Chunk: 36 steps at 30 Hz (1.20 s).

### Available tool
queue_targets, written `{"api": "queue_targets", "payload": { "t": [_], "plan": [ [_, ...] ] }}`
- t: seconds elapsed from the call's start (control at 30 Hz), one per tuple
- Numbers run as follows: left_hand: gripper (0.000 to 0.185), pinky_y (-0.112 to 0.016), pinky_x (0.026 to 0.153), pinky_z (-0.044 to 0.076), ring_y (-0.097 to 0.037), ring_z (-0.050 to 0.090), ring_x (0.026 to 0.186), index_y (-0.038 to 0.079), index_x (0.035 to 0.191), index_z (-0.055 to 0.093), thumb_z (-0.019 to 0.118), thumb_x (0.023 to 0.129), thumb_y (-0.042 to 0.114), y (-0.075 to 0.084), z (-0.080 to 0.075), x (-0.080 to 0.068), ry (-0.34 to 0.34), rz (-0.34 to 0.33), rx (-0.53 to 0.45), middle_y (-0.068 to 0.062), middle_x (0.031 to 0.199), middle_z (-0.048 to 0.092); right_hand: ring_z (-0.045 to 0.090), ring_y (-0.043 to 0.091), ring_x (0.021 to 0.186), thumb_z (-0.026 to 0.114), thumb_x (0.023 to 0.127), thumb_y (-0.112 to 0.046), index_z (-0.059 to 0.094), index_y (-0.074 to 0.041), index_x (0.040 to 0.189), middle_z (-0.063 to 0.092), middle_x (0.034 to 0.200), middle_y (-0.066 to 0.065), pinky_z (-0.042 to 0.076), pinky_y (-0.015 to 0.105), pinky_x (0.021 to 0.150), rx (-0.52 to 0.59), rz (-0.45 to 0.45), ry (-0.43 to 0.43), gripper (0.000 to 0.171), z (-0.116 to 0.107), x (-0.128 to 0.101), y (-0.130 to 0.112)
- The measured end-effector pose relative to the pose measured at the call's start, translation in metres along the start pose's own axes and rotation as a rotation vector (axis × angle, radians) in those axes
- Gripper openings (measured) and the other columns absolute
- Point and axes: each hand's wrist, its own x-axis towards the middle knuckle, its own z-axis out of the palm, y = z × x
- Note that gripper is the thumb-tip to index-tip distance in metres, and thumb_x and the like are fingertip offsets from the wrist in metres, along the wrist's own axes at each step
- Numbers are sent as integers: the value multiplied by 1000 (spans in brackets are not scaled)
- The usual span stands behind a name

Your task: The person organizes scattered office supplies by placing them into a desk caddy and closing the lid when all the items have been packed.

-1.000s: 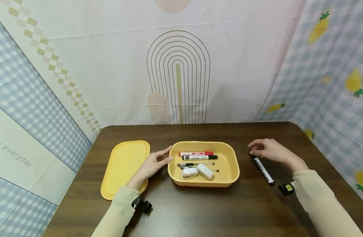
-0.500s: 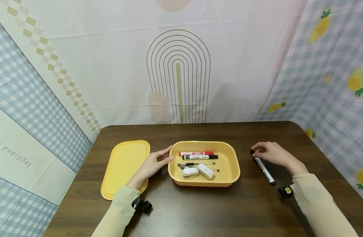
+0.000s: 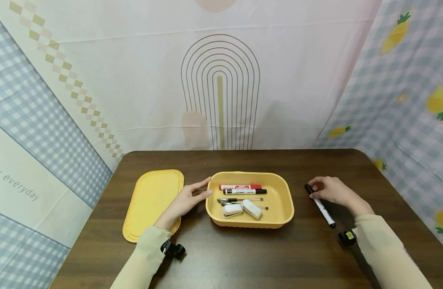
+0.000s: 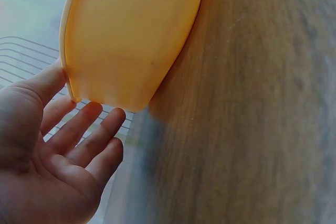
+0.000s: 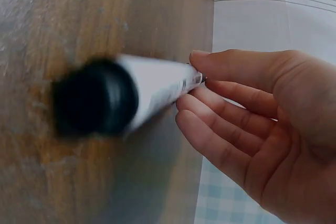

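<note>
A yellow tray (image 3: 287,200) sits mid-table holding a red marker (image 3: 239,187), a black marker (image 3: 243,192), thin pens (image 3: 239,199) and two white stationery pieces (image 3: 231,210). My left hand (image 3: 186,198) rests with straight fingers against the tray's left wall; the left wrist view shows the palm (image 4: 68,150) beside the tray's yellow wall (image 4: 131,35). To the right of the tray, a white marker with a black cap (image 3: 320,206) lies on the table. My right hand (image 3: 331,189) pinches its far end, and the right wrist view shows the fingers (image 5: 231,103) closing around the barrel (image 5: 152,85).
A flat yellow lid (image 3: 152,202) lies left of the tray, partly under my left forearm. The dark wooden table (image 3: 250,253) ends at a patterned cloth backdrop (image 3: 221,80) behind and on both sides.
My right hand has come down from hovering above the loose marker and its fingers now close on its capped end. The left hand and the tray have stayed put.
</note>
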Motion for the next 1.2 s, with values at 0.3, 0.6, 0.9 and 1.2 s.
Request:
{"api": "queue_targets", "payload": {
  "t": [0.3, 0.6, 0.9, 1.2],
  "plan": [
    [57, -38, 103, 49, -25, 62, 122, 13, 150, 50, 69, 98, 29, 0, 0, -1, -4, 22, -2, -7, 148, 53, 56, 15, 68, 78, 88, -17, 56, 14, 126, 56, 83, 4, 48, 30, 58, 72, 68, -70, 53, 3, 2, 2],
    [56, -38, 102, 49, -24, 62, 122, 14, 149, 51, 69, 98, 26, 0, 0, 0, -5, 13, -5, -6, 147, 53, 57, 17, 67, 77, 88, -17, 55, 14, 126, 54, 80, 5, 51, 33, 60, 92, 90, -104, 54, 5, 2, 2],
    [57, -38, 103, 48, -24, 61, 123, 14, 150, 50, 69, 98, 28, 0, 0, -1, -4, 7, -15, -4, 149, 52, 60, 17, 69, 76, 88, -16, 56, 14, 125, 57, 84, 6, 54, 34, 61, 117, 95, -111, 52, 5, 1, 3],
    [57, -43, 106, 46, -30, 59, 126, 10, 151, 48, 68, 99, 26, 4, 1, -2, -10, 17, -14, -10, 151, 49, 62, 18, 73, 74, 89, -16, 56, 13, 127, 60, 89, 8, 57, 35, 64, 141, 106, -127, 50, 4, 0, 2]
  ]
}}
